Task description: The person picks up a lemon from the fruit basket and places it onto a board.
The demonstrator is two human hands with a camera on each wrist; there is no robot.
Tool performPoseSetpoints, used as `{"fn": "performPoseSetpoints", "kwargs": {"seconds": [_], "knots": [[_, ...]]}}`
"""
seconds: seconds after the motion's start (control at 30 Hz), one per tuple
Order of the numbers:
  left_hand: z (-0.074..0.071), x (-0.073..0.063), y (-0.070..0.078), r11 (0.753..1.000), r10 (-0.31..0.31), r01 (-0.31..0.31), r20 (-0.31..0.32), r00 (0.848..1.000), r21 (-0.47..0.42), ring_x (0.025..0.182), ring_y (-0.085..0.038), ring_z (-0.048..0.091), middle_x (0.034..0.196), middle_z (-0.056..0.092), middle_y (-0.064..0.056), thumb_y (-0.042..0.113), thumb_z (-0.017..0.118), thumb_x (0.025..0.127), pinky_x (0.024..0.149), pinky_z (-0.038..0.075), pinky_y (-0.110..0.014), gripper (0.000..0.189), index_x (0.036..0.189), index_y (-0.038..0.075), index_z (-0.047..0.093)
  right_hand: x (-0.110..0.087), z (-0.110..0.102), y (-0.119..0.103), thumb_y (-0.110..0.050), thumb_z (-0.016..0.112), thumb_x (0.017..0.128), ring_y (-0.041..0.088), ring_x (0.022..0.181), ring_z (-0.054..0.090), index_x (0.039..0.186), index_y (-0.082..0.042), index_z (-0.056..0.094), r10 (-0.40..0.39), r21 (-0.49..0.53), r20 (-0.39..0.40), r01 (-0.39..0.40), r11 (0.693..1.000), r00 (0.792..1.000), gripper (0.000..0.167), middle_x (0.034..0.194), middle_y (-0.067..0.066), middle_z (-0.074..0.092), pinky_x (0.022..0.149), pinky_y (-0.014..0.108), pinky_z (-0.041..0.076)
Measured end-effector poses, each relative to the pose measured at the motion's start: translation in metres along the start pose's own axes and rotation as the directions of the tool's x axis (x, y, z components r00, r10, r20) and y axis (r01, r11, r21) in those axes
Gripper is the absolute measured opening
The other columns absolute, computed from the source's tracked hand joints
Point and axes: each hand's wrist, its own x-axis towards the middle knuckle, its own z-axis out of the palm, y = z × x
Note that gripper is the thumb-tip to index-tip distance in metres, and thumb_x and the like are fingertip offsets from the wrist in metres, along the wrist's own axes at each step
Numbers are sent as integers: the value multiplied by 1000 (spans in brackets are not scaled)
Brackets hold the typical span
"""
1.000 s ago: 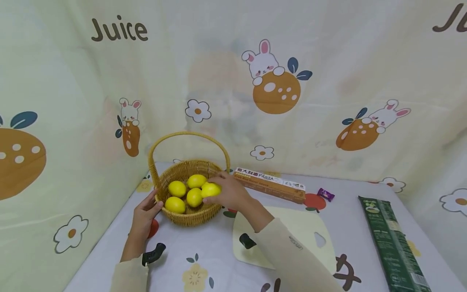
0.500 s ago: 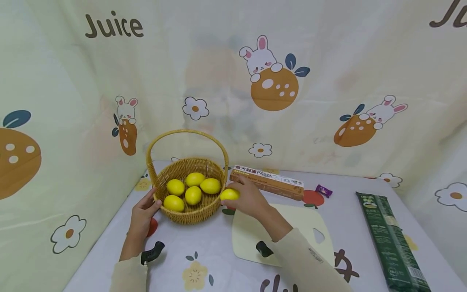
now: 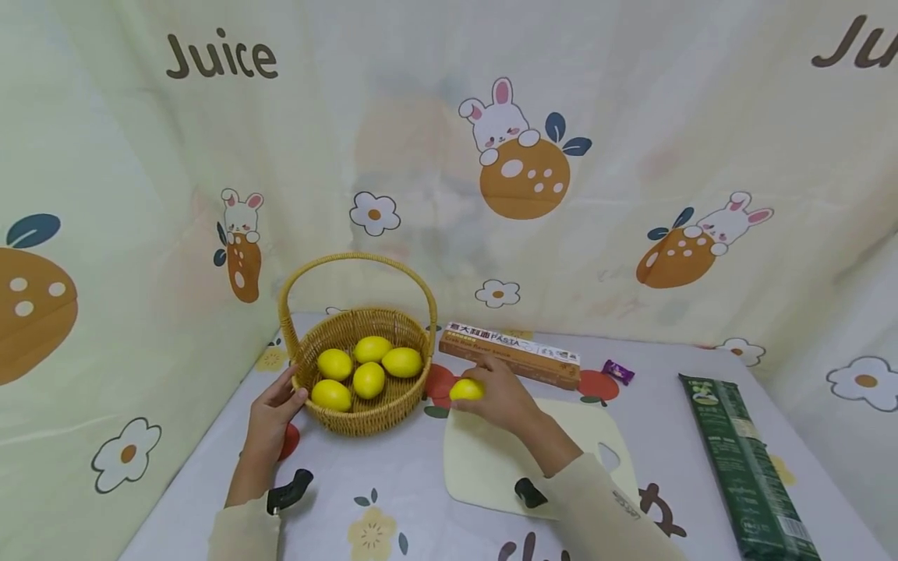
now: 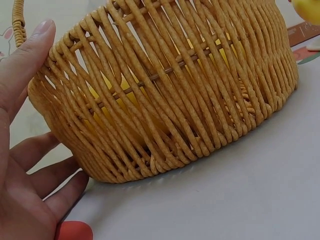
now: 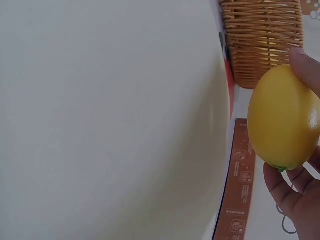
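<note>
In the head view, my right hand (image 3: 503, 396) holds a yellow lemon (image 3: 466, 389) over the upper left corner of a cream cutting board (image 3: 480, 467). The right wrist view shows that lemon (image 5: 281, 117) between thumb and fingers, its green tip pointing down. A wicker basket (image 3: 365, 423) with a tall arched handle stands at the left, with several lemons (image 3: 368, 380) inside. My left hand (image 3: 268, 417) holds the basket's left side. Seen from the left wrist, its thumb lies at the rim of the basket (image 4: 165, 95), with the fingers against the outer wall.
Behind the cutting board lies a brown and white pasta box (image 3: 510, 357). A small purple wrapped sweet (image 3: 618, 372) is to its right. Along the table's right side lies a long green packet (image 3: 749, 467). A printed curtain (image 3: 421, 156) closes off the back and sides.
My right hand first let go of one lemon inside the basket and took up another at its right rim. It has carried this one right, over the board's corner. My left hand stays on the basket.
</note>
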Motion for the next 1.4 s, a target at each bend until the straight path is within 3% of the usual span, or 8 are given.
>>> {"fn": "performPoseSetpoints", "kwargs": {"seconds": [0.27,0.53,0.73,1.0,1.4], "knots": [[1,-3,2,1000,7,-7,20,1000,6,133,-24,40,150,39,-14,25,64,95,92,45,-16,62,151,19,38,1,6,15,-53,79,75,21,99,48,116,-22,71,26,-3,18,-26,1000,1000,52,116,1,51,82,37,49],[3,-3,1,1000,8,-8,9,1000,16,126,-15,45,148,41,-15,26,65,95,88,46,-12,62,151,20,39,-2,8,22,-54,80,73,18,93,47,114,-18,71,8,8,-4,-8,1000,1000,55,104,-3,49,75,31,45],[3,-5,1,1000,-3,3,7,1000,22,122,-12,46,148,42,-15,28,65,94,87,45,-11,63,151,21,39,-6,10,25,-54,80,73,18,96,47,114,-20,71,45,31,-1,-45,998,999,54,108,-2,50,80,31,47],[1,-6,5,1000,-21,21,-3,1000,10,115,-5,49,148,42,-16,29,64,95,86,45,-10,62,151,21,39,-8,5,21,-56,78,74,24,107,48,122,-18,69,24,-7,29,-24,1000,999,62,119,3,52,87,37,48],[3,-5,7,1000,-22,22,-7,1000,11,128,-18,43,149,41,-14,28,65,94,92,44,-14,64,151,20,38,-11,-9,15,-53,79,74,32,126,42,124,-19,67,35,-81,61,-30,996,998,62,138,9,49,100,51,43]]}}
